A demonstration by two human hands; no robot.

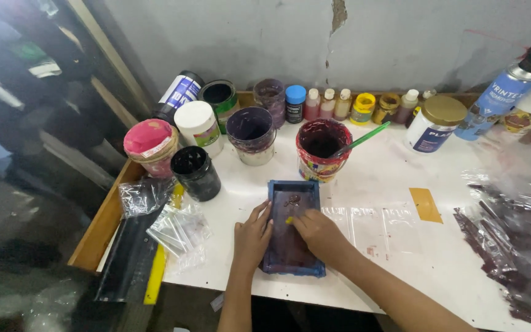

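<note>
Blue-edged and stained dark purple inside, the small printing frame lies flat on the white table, its long axis running from 6 to 12 o'clock, straight away from the person. Both hands rest on it. The right hand comes in from 4 o'clock across the frame's right edge, fingers curled together and pinching a small yellow-green bit near the middle of the mesh; what that bit is cannot be told. The left hand comes up from 6 o'clock and lies on the frame's left edge, fingers loosely spread and bent, pressing down more than gripping. The right fingertips are the nearer to the frame's centre; a dark blot of ink sits just beyond them at 12 o'clock. Both forearms reach up from the near table edge, the right at a slant, the left nearly straight.

Further out at 12 o'clock, touching or just beside the frame's far end, stands a red-rimmed ink tub with a green stick leaning out toward 2 o'clock. At 10 o'clock is a black pot; at 9 o'clock, clear plastic bags.
</note>
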